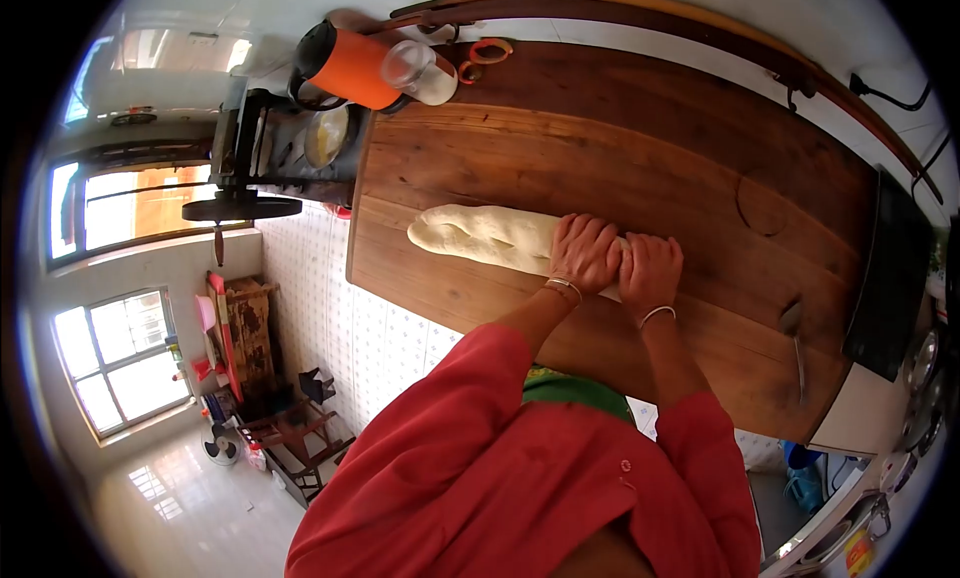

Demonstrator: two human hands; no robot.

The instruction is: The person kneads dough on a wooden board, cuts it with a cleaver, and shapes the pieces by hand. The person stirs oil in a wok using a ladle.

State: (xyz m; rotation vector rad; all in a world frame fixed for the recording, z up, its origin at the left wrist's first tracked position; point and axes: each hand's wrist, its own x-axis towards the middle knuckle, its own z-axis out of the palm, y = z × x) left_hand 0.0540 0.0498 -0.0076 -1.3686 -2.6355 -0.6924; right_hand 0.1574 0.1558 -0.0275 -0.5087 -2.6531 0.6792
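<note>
A long roll of pale dough lies on the brown wooden table, its left end free and marked with dents. My left hand is wrapped over the dough right of its middle, fingers curled down on it. Right beside it, my right hand grips the dough's right end with bent fingers, and the two hands touch or nearly touch. The dough under both palms is hidden.
An orange jug, a clear jar with white contents and red-rimmed rings stand at the back left. A metal utensil lies at the right. Beyond the left edge is a bowl near a black wheel.
</note>
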